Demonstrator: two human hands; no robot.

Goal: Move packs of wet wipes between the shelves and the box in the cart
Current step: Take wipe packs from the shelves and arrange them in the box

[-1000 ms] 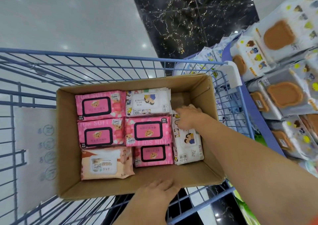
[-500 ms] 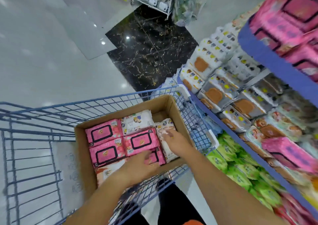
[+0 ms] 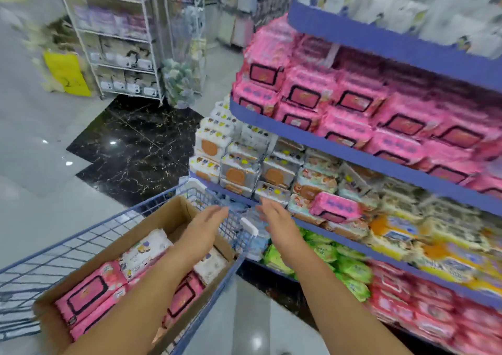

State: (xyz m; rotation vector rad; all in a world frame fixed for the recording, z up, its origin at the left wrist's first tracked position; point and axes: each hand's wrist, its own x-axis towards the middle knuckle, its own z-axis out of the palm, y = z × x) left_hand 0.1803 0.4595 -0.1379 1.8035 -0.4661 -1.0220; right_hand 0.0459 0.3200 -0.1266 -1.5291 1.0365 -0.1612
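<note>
Our left hand [image 3: 206, 225] and right hand [image 3: 277, 218] are spread open and empty, it seems through the blur, above the cart [image 3: 89, 235] corner. Packs [image 3: 89, 292] fill the box [image 3: 163, 216]; more line the shelves [image 3: 353, 153].

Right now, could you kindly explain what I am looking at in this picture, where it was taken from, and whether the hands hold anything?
This is one picture from a camera worn on a person's head, looking down at their bare hands. The left hand and right hand are both open and empty, raised between a blue wire cart and the store shelves. In the cart sits a cardboard box holding pink packs and white packs of wet wipes. The picture is blurred by motion.
</note>
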